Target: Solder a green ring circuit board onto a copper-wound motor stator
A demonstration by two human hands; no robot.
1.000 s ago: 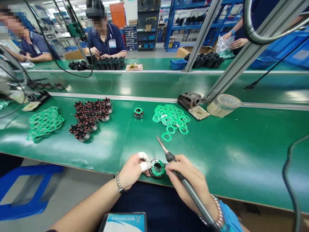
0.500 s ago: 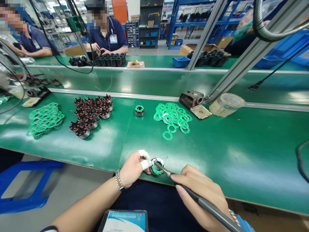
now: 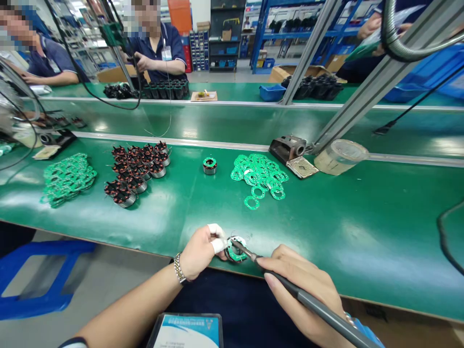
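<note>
My left hand (image 3: pixel 203 251), with white covers on its finger and thumb, grips the left side of a motor stator (image 3: pixel 237 255) at the table's front edge. A green ring-shaped circuit board (image 3: pixel 239 256) lies on top of that stator. In my right hand (image 3: pixel 304 285) is a soldering iron (image 3: pixel 290 285), held like a pen. Its metal tip touches or hovers close over the upper left part of the ring; which one, I cannot tell. Beyond my hands a single stator with a green ring on it (image 3: pixel 210 166) stands upright on the table.
Loose green ring boards (image 3: pixel 259 174) lie ahead, with stacked boards (image 3: pixel 68 179) far left beside rows of stators (image 3: pixel 137 169). An iron stand (image 3: pixel 290 147), sponge (image 3: pixel 302 167) and plastic tub (image 3: pixel 340 157) stand at the back right. Co-workers (image 3: pixel 155 48) sit across the bench.
The soldering iron's tip has shifted very slightly on the ring; my left hand and the stator stay put. The co-worker opposite has raised a hand, and the cable at far right has swung left.
</note>
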